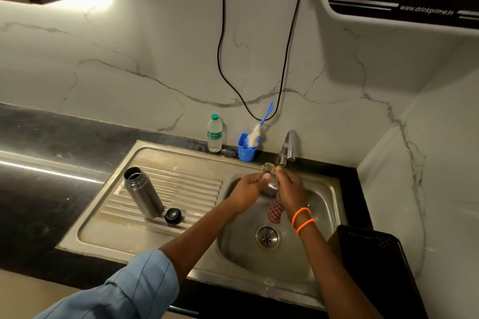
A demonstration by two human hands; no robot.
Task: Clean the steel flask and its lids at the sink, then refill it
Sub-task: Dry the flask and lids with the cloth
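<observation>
The steel flask [143, 192] stands open on the ribbed drainboard, left of the basin. A black inner lid [173, 215] lies just right of its base. Over the basin, under the tap [287, 149], my left hand [248, 189] grips a steel cup lid [269, 184]. My right hand [290, 189] holds a checked cloth [275, 211] against that lid; the cloth's upper end bunches above my fingers and its lower end hangs down. Most of the lid is hidden between my hands.
The steel sink [269, 254] has a drain [267, 238] in the middle. A blue cup [246, 150] with a bottle brush and a plastic water bottle [214, 133] stand at the back rim. A black basket [373, 248] sits at the right. Black cables hang on the wall.
</observation>
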